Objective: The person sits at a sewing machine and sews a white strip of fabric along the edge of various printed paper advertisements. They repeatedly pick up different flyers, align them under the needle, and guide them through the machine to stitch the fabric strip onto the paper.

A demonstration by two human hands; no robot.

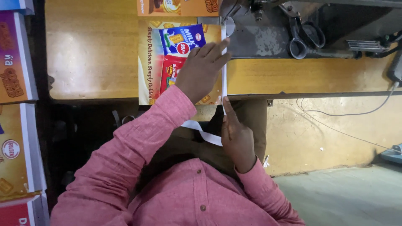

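A glossy printed sheet (pixel 150 62), orange with pictures of biscuit packs, lies on the wooden table (pixel 92 50). My left hand (pixel 201 69) presses flat on the sheet, fingertips reaching its right edge. A narrow white strip (pixel 224 71) runs along that edge toward the sewing machine (pixel 268 29) and trails down over the table's front edge. My right hand (pixel 236 136) pinches the strip just below the table edge; its loose end (pixel 201 130) curls leftward over my lap.
Scissors (pixel 303 37) rest on the dark sewing machine bed at the upper right. Stacks of printed sheets (pixel 16 125) stand along the left side. A thin cable (pixel 343 113) hangs at the right, above the concrete floor (pixel 347 196).
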